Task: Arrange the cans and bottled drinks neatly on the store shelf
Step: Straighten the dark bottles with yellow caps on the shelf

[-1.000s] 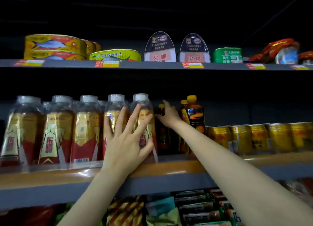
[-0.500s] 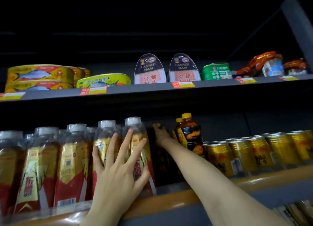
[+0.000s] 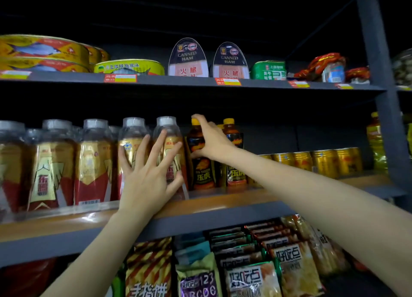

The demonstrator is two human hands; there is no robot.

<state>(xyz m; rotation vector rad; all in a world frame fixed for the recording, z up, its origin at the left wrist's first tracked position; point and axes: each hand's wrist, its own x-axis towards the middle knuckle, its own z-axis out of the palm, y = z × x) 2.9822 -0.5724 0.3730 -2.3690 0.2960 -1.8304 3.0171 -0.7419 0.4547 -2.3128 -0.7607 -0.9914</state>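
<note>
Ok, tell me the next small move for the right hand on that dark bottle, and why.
Probably draw the yellow-capped dark bottle forward to the shelf's front edge. The right hand grips its neck and shoulder, and it stands behind the front line of the clear-capped bottles, which the left hand steadies with spread fingers.

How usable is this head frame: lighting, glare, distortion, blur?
Head view: dim, with the recess above the top shelf nearly black; glare on the wrapped bottles at left; wide-angle bending of the upright post; soft edges, but both hands stay sharp.
</note>
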